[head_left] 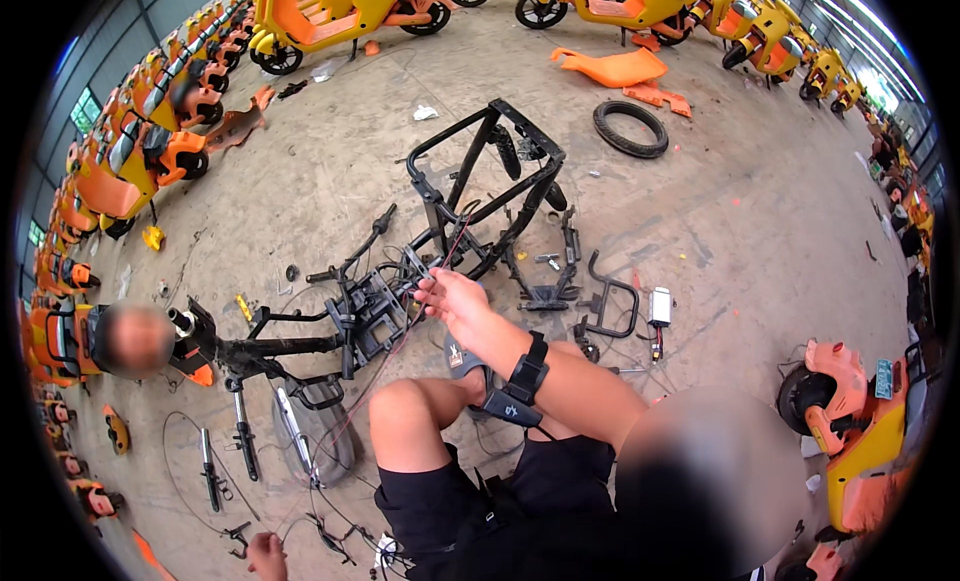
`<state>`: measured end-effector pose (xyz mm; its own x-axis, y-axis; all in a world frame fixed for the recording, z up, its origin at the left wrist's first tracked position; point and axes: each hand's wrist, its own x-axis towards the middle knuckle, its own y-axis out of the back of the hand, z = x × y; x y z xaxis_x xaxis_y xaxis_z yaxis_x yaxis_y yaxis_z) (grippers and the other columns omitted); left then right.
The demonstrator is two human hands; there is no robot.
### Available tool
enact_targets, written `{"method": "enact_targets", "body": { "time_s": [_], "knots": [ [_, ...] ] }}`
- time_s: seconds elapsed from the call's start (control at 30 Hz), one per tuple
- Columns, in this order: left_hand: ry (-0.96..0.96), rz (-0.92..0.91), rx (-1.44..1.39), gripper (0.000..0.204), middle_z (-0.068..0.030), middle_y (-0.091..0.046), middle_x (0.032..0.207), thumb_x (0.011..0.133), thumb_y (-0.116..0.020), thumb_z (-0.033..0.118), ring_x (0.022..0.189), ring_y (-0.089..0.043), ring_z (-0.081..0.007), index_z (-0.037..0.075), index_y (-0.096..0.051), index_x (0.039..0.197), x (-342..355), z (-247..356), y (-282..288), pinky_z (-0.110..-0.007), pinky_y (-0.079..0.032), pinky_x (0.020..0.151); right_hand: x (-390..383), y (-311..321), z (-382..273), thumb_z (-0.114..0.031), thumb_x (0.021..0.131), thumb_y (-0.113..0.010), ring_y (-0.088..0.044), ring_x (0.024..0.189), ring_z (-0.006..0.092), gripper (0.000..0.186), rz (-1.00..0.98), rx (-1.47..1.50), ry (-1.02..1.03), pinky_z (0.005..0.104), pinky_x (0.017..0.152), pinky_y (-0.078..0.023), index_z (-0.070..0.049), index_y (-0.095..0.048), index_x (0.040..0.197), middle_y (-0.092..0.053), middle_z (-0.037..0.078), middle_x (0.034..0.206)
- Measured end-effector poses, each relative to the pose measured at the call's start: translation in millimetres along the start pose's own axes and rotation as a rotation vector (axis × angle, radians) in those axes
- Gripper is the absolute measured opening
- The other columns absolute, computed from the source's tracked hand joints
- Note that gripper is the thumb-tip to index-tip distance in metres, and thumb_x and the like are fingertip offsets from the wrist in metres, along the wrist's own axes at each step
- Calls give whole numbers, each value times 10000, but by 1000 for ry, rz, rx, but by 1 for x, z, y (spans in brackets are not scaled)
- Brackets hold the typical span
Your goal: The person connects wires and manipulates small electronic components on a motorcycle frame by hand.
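Note:
My right hand (455, 303) reaches across a black scooter frame (500, 196) that lies on the concrete. Its fingers are closed on a thin reddish wire (402, 339), which runs up into the frame and down past my knee. Under the hand is a black plastic holder (375, 316) fixed in the middle of the frame. At the lower left edge, my left hand (266, 557) is partly cut off by the picture, its fingers drawn together beside a thin dark cable (290, 531). What it holds, if anything, is too small to make out.
Loose parts lie around me: a shock absorber (241, 433), a bent black bracket (612, 326), a silver box (660, 307), a tyre (631, 130) and an orange panel (615, 69). Yellow and orange scooters (130, 176) stand in rows. A bag-like grey object (335, 446) lies beside my leg.

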<state>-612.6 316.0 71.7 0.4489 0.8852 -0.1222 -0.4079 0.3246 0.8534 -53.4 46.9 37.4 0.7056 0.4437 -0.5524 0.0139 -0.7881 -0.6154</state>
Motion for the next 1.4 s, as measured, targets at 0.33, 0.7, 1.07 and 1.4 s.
{"method": "enact_targets", "body": {
  "time_s": [0.33, 0.7, 1.07, 1.4],
  "knots": [
    [-379, -522, -261, 242, -58, -670, 789, 938, -660, 184, 723, -580, -91, -56, -685, 920, 98, 198, -114, -281, -502, 660, -20, -13, 15, -210, 1043, -506, -702, 900, 206, 201, -70, 57, 7, 311, 701, -531, -65, -545, 1176, -693, 86, 1032],
    [-438, -1111, -631, 200, -50, -626, 703, 981, -582, 149, 588, -593, -157, -22, -651, 905, 97, 500, -266, -300, -483, 541, -53, 46, 21, -227, 1023, -522, -646, 972, 211, 203, -166, -68, 111, 376, 859, -511, -80, -609, 1133, -671, 79, 1076],
    [-21, -1309, -1211, 205, 54, -246, 544, 1064, -440, 245, 416, -207, -66, 88, -513, 955, 44, 488, -286, -256, -167, 391, -503, 381, 73, -304, 1048, -461, -647, 1118, 285, 400, 1041, -11, -14, 438, 1038, -491, -45, -538, 1344, -637, 181, 1254],
    [-405, -1103, -802, 246, -52, -540, 608, 990, -479, 197, 472, -502, -187, 24, -618, 884, 67, 484, -292, -344, -400, 444, -815, 440, -21, -481, 1009, -456, -594, 1154, 309, 520, 1633, -185, 382, 432, 975, -481, -109, -543, 1362, -596, 165, 1295]
  ]
}}
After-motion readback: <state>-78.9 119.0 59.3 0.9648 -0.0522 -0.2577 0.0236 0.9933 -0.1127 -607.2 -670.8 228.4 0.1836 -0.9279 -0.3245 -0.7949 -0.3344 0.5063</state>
